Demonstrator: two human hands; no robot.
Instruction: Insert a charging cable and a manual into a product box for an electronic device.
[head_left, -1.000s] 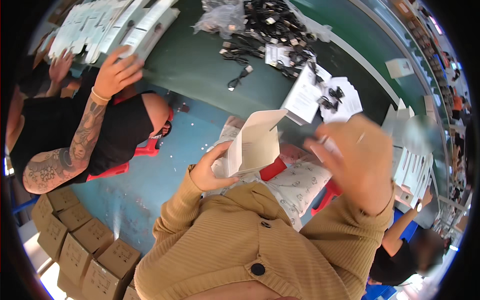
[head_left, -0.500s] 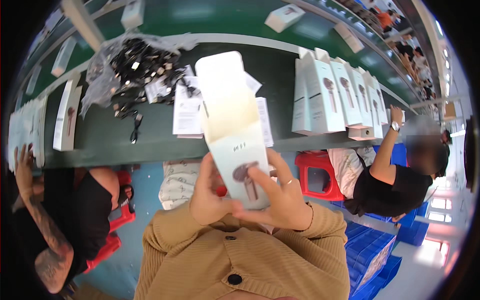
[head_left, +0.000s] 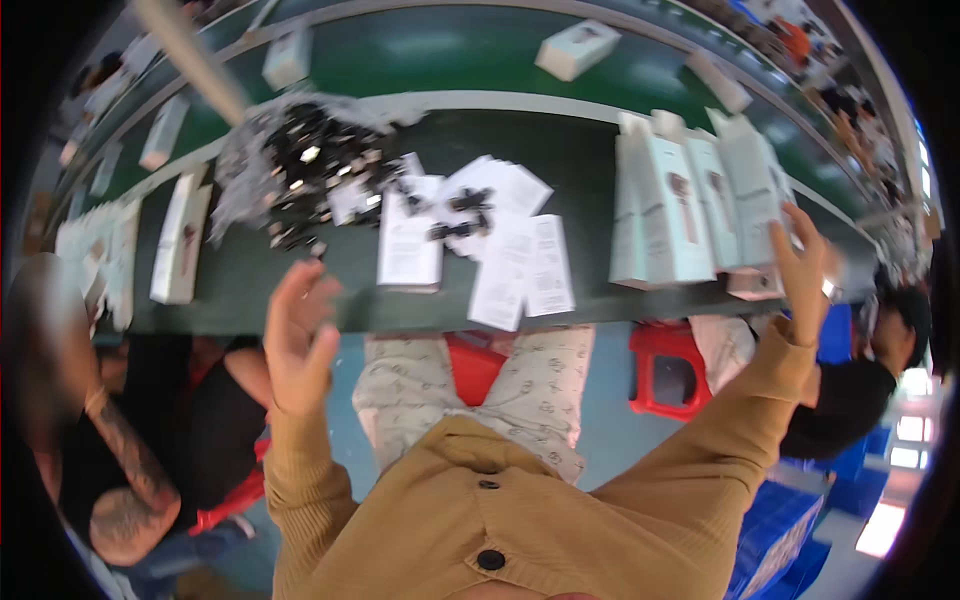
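My left hand (head_left: 300, 340) hovers over the front edge of the dark table, fingers apart and empty. Nearest to it is a tangle of black cables (head_left: 325, 170) partly wrapped in clear plastic (head_left: 245, 175). My right arm reaches out to the right, and my right hand (head_left: 803, 265) has its fingers spread beside a row of upright white boxes (head_left: 672, 215) with a brown product picture. Its fingertips are close to the rightmost box (head_left: 748, 180); whether they touch it I cannot tell. Between my hands lie white printed leaflets (head_left: 410, 240), with a few short black cables (head_left: 465, 215) on them.
On the left stand another white box (head_left: 180, 240) and a row of boxes (head_left: 105, 255) beside a co-worker's tattooed arm (head_left: 135, 460). More boxes (head_left: 578, 50) lie on the green strip behind. A second co-worker (head_left: 850, 400) sits at right, near a red stool (head_left: 668, 370).
The open white box has left my hands. My right hand has swung far right to the row of boxes, my left hand has moved left, and both have spread fingers.
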